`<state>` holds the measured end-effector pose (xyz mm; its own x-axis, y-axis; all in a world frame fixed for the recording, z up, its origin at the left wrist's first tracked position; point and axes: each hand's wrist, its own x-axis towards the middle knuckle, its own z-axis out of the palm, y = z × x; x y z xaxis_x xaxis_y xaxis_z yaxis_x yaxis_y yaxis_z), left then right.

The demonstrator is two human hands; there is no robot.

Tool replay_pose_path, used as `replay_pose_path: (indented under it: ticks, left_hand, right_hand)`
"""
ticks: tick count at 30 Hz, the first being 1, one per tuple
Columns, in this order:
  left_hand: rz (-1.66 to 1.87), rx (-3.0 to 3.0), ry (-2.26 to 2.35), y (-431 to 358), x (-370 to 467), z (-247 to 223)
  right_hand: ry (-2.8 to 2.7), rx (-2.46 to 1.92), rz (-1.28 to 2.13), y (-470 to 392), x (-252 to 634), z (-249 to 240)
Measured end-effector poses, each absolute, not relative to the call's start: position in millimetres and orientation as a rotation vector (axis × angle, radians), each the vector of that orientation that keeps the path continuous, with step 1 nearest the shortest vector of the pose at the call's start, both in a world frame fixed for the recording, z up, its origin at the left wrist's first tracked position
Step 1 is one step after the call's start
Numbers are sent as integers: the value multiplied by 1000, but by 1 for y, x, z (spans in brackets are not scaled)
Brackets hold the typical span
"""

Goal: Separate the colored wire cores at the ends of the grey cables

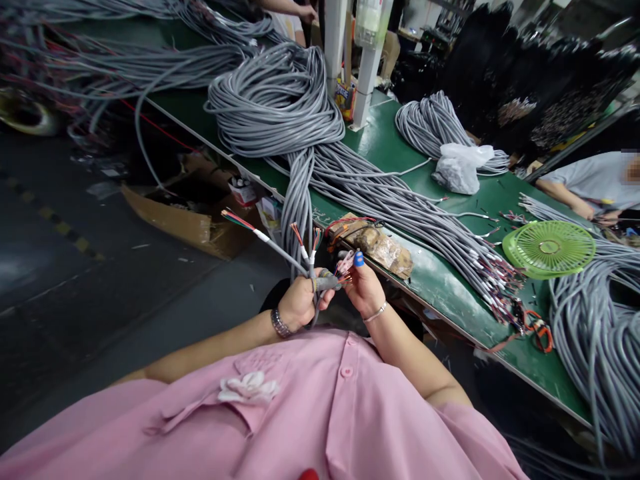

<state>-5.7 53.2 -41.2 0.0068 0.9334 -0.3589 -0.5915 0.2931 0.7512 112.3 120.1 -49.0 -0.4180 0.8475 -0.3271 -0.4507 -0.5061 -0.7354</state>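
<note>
My left hand (pixel 299 302), with a watch at its wrist, is wrapped round several grey cables (pixel 285 252). Their stripped ends show red, green and other thin wires, some fanning up above the hand. A covering with yellowish edges is on the thumb. My right hand (pixel 364 287) is closed at the thin wires of a cable end pointing right, its fingertips pinched together beside a blue cover on one digit. Something small and pinkish shows between the hands, too small to make out. Behind them lies a brown, tape-wrapped bundle (pixel 385 248) on the green table's edge.
Large grey cable coils (pixel 275 100) and a long cable bundle (pixel 390 193) cover the green table (pixel 445 283). A green fan (pixel 549 248), orange-handled scissors (pixel 543 333) and a plastic bag (pixel 460 170) lie rightward. A co-worker (pixel 595 187) sits at right; a cardboard box (pixel 175 217) is below left.
</note>
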Motion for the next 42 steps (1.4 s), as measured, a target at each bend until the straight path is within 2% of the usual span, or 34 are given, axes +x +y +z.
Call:
replay_pose_path:
  ticks: [11,17,25,42]
  left_hand:
    - [1268,502,1004,48,-5,-42]
    - [1279,593,1077,35,-8,-51]
    - [1229,673,1129,28,-7,-64]
    - [1213,698,1121,27,-7,-62]
  right_hand:
    - [-638,-781,2141,117,118,-51]
    - [-867,-777,2261,101,139,-54]
    - [-1184,-981,1880,84,140,-53]
    - [-1271,-1027,1832,87,137,-47]
